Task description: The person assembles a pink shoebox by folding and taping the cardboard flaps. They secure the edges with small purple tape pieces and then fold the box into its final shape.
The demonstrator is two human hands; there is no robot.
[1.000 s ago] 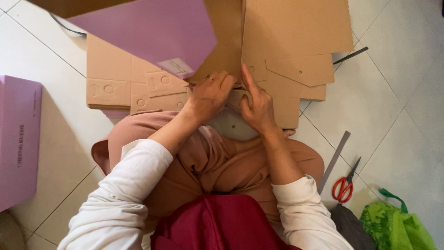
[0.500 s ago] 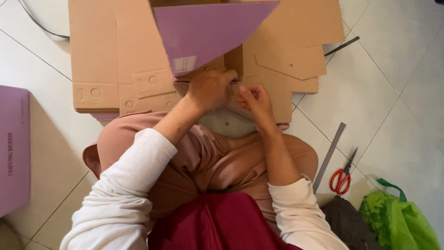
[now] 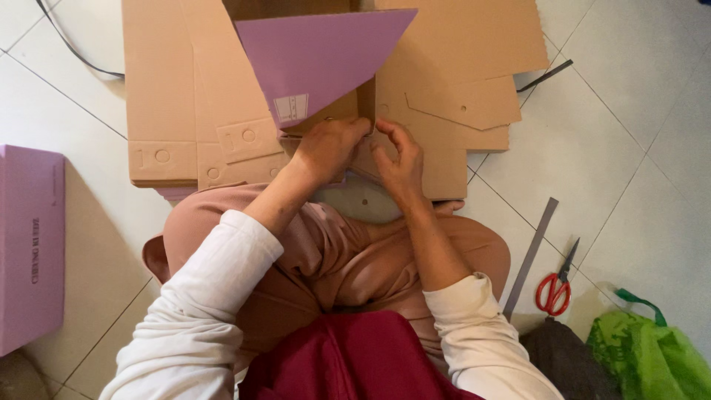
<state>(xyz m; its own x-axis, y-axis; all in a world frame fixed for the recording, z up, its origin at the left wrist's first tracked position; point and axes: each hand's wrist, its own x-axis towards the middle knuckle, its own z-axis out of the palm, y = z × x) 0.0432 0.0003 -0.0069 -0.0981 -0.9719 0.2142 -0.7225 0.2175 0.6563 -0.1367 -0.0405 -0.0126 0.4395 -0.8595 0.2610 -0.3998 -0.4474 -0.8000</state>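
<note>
My left hand (image 3: pixel 329 148) and right hand (image 3: pixel 396 159) pinch the cardboard flap (image 3: pixel 363 111); the purple panel (image 3: pixel 318 52) has swung upright, so the fold is forming.

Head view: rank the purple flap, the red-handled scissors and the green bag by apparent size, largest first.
1. purple flap
2. green bag, cut off by the frame edge, so its full size is unsure
3. red-handled scissors

bright, even daylight on the pale floor tiles (image 3: pixel 615 148); a soft shadow falls right of the purple box (image 3: pixel 29 244). focus is sharp, with mild stretching at the edges.
</note>
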